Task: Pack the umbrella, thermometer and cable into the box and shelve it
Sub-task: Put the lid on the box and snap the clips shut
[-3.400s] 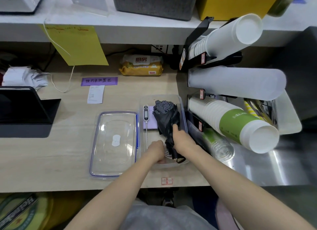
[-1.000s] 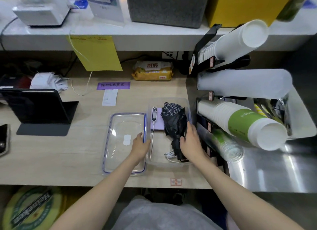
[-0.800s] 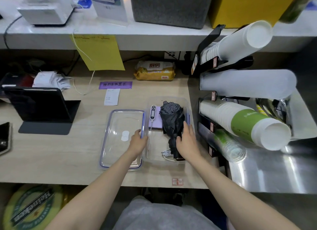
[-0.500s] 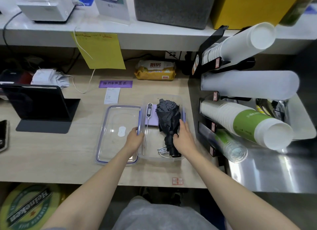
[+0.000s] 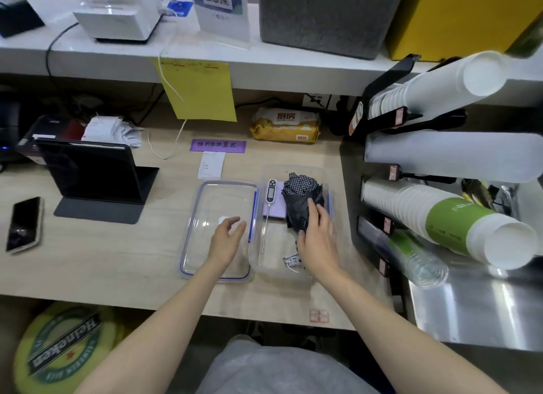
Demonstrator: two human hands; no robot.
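A clear plastic box (image 5: 293,170) stands on the wooden counter. Inside it lie a folded black umbrella (image 5: 299,199) with a checked top, a white probe thermometer (image 5: 269,205) along the left wall, and a coiled white cable (image 5: 291,261) near the front. The clear lid (image 5: 205,205) with a blue rim lies flat just left of the box. My right hand (image 5: 317,237) rests on the umbrella inside the box, its fingers curled over it. My left hand (image 5: 226,240) hovers open over the lid, fingers apart, holding nothing.
A black tablet on a stand (image 5: 88,173) and a phone (image 5: 25,223) sit at the left. Cup dispensers (image 5: 440,187) crowd the right edge of the box. A yellow wipes pack (image 5: 285,126) lies at the back. A shelf (image 5: 264,67) runs above the counter.
My left hand has left the box's left edge and moved left over the lid. My right hand has slid further up the umbrella. The view has shifted slightly.
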